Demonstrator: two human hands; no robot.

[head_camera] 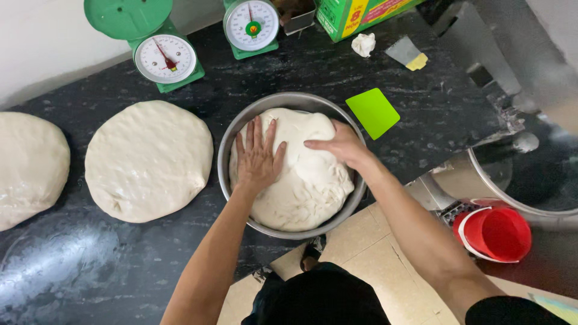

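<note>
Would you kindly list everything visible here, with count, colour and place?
dough in bowl: one, pale cream, centre
metal bowl: one, silver, counter's front edge
flattened dough rounds: two, cream, left of the bowl
scales: two, green with white dials, back of counter
plastic scraper: one, lime green, right of the bowl
metal scraper: one, grey with yellow handle, back right
red bucket: one, lower right
counter: one, dark stone
left hand: flat on the dough
right hand: pressing the dough

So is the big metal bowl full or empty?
Full. One large lump of dough fills the metal bowl almost to its rim, with the left hand and right hand pressing on it.
</note>
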